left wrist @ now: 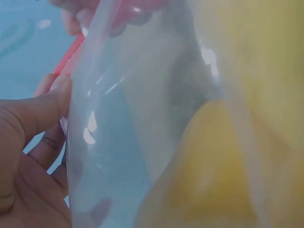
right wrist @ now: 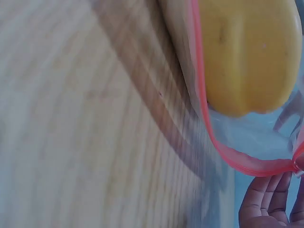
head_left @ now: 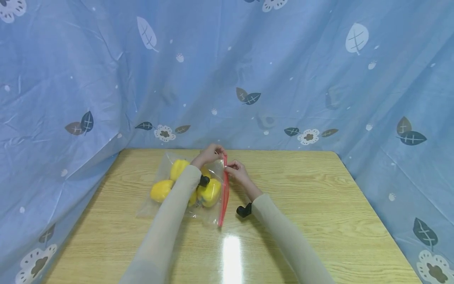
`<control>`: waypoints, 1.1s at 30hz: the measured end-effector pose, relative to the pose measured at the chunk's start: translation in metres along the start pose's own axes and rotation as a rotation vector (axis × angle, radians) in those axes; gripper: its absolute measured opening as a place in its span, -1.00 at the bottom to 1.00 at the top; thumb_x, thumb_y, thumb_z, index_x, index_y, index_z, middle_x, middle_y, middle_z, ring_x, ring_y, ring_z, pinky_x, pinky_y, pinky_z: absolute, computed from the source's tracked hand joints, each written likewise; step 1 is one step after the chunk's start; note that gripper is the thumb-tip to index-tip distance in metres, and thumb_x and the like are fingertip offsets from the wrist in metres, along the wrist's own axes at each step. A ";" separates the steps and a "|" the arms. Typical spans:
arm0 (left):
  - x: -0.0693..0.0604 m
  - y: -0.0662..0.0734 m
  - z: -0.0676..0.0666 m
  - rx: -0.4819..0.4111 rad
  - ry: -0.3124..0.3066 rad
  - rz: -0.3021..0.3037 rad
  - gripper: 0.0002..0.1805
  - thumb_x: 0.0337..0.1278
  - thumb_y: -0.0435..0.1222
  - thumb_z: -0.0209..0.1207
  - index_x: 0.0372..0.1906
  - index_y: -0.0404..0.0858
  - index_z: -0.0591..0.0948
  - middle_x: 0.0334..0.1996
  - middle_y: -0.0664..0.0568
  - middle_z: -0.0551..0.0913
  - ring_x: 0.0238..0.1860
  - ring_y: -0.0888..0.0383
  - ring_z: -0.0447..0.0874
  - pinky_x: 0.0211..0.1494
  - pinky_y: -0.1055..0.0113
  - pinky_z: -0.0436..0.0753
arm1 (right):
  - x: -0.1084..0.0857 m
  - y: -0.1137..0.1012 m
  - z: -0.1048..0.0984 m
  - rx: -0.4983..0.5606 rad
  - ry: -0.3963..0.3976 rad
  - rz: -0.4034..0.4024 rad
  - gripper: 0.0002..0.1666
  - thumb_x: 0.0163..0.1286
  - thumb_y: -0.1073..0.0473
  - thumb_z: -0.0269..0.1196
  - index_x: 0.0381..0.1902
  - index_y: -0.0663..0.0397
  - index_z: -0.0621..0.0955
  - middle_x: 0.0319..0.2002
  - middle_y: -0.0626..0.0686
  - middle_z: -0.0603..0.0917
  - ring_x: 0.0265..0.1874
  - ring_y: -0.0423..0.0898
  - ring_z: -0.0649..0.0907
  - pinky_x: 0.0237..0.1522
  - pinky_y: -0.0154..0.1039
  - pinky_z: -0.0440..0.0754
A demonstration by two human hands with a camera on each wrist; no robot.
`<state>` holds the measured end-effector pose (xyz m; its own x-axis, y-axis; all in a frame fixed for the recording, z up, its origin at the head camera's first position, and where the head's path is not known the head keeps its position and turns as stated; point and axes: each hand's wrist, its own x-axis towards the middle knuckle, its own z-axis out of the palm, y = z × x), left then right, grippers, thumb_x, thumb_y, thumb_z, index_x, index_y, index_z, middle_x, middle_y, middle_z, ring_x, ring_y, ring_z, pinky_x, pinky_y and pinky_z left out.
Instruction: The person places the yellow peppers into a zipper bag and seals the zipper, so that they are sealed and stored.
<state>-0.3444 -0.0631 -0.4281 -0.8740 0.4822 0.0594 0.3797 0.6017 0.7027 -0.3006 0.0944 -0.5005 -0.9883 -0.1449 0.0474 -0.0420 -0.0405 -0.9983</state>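
A clear zip bag (head_left: pixel 213 215) with a red zip strip (head_left: pixel 225 197) lies on its side with several yellow bell peppers (head_left: pixel 209 192) inside. At the far end of the strip, my left hand (head_left: pixel 213 153) pinches the bag's edge between thumb and finger. Just nearer to me, my right hand (head_left: pixel 237 171) pinches the small pale slider (head_left: pixel 225 167) on the strip. In the right wrist view, the strip (right wrist: pixel 202 90) curves along the bag's mouth beside a yellow pepper (right wrist: pixel 247 61). Clear plastic covers the peppers in the left wrist view.
Bag and hands are over a wooden table (head_left: pixel 301 205). A blue curtain (head_left: pixel 227 71) with leaf and flower prints hangs behind it and along both sides. Light glares off the table (head_left: pixel 232 256) near the front.
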 end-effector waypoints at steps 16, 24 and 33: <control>-0.001 -0.006 -0.002 0.013 0.017 -0.038 -0.86 0.14 -0.41 0.15 -0.20 -0.32 0.62 -0.27 -0.10 0.60 -0.21 0.07 0.52 -0.14 0.31 0.54 | -0.029 0.007 0.005 0.066 -0.057 0.116 -0.84 0.21 0.38 0.20 -0.24 0.31 0.47 -0.49 -0.13 0.50 -0.55 -0.28 0.42 -0.47 -0.43 0.37; -0.001 -0.006 0.000 0.036 0.018 -0.022 -0.87 0.14 -0.39 0.16 -0.21 -0.30 0.63 -0.28 -0.09 0.61 -0.21 0.06 0.54 -0.11 0.28 0.55 | -0.042 0.008 0.005 0.062 -0.084 0.135 -0.82 0.18 0.41 0.20 -0.26 0.34 0.45 -0.48 -0.10 0.48 -0.50 -0.24 0.45 -0.41 -0.42 0.45; -0.001 -0.005 0.001 0.036 0.020 0.005 -0.87 0.14 -0.38 0.18 -0.21 -0.30 0.64 -0.29 -0.08 0.64 -0.23 0.06 0.57 -0.10 0.28 0.56 | -0.054 0.012 0.003 0.070 -0.139 0.110 -0.86 0.18 0.41 0.20 -0.31 0.27 0.45 -0.48 -0.09 0.48 -0.50 -0.24 0.49 -0.40 -0.41 0.51</control>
<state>-0.3451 -0.0657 -0.4327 -0.8778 0.4727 0.0774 0.3945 0.6219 0.6765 -0.2474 0.0987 -0.5150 -0.9564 -0.2872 -0.0532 0.0807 -0.0849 -0.9931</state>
